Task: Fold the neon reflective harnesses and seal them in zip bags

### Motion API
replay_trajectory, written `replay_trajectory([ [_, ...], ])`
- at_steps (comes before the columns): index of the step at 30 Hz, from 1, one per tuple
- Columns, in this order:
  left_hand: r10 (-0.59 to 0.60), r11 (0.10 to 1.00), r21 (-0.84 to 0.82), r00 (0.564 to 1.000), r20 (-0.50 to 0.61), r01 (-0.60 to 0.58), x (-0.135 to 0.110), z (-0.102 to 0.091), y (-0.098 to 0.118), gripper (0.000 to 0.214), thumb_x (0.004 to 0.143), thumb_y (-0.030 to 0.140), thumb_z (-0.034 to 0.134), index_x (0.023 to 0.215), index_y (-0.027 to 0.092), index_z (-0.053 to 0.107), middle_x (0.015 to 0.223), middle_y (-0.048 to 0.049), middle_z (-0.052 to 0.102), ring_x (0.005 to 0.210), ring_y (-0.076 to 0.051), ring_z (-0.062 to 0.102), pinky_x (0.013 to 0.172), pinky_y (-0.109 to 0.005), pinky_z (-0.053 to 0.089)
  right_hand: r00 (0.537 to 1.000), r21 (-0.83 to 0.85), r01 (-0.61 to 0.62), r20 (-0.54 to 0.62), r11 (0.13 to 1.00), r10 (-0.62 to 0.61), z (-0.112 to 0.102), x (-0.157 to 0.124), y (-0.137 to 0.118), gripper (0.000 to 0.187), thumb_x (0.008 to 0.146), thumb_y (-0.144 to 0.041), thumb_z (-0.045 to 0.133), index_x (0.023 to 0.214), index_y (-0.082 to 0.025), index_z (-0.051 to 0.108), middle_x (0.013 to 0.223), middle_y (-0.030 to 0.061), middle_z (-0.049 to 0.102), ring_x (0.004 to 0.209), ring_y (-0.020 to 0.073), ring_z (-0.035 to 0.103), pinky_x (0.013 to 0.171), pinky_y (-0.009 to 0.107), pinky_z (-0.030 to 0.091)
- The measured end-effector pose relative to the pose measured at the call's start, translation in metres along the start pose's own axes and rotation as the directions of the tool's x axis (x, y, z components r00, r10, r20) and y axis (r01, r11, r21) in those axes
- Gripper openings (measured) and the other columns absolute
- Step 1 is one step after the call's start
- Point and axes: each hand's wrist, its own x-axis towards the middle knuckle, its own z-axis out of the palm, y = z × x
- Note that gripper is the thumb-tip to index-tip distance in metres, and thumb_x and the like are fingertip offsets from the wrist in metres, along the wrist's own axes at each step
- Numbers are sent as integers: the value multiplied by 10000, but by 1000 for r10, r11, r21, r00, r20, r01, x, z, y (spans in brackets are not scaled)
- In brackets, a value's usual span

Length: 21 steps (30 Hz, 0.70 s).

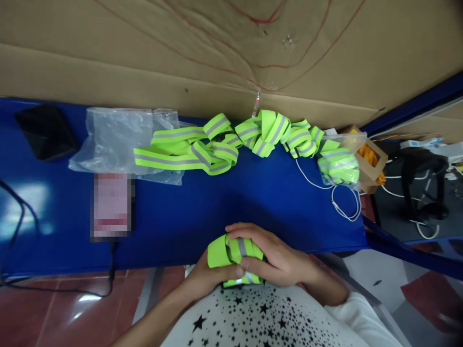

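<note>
A folded bundle of neon-yellow reflective strap (pixel 241 248) with grey stripes is held close to my body, at the table's front edge. My left hand (pixel 213 274) cups it from the left and below, thumb across its front; most of those fingers are hidden behind it. Over its top and right side wraps my right hand (pixel 267 253), with the thumb pressed on the front. Farther back on the blue table (pixel 275 197) lie more straps of the same kind: a loose looped one (pixel 173 160) at left, then bunched ones (pixel 264 132) to the right.
Clear plastic bags (pixel 119 137) lie under the left strap; another bag (pixel 340 166) at right holds a strap bundle. A black object (pixel 46 131), a blurred-out device (pixel 111 205) with a cable, a white cable (pixel 347 212) and a cardboard box (pixel 372 159) are also around.
</note>
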Motion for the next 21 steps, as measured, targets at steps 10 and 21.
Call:
replay_trajectory([
  [10, 314, 917, -160, 909, -276, -365, 6, -6, 26, 704, 604, 399, 973, 1240, 214, 736, 966, -92, 813, 942, -317, 776, 859, -415, 659, 424, -454, -787, -890, 417, -169, -183, -24, 72, 722, 920, -485, 678, 1483, -66, 506, 1489, 269, 522, 1416, 393, 472, 1184, 546, 341],
  [21, 383, 856, -181, 830, -406, -484, 19, -9, 32, 711, 663, 378, 940, 1307, 196, 701, 1049, -122, 810, 1009, -343, 776, 911, -446, 650, 263, -540, -483, -840, 689, -474, -144, -50, 76, 742, 813, -312, 798, 1481, -191, 499, 1434, 180, 565, 1344, 315, 584, 1138, 480, 470],
])
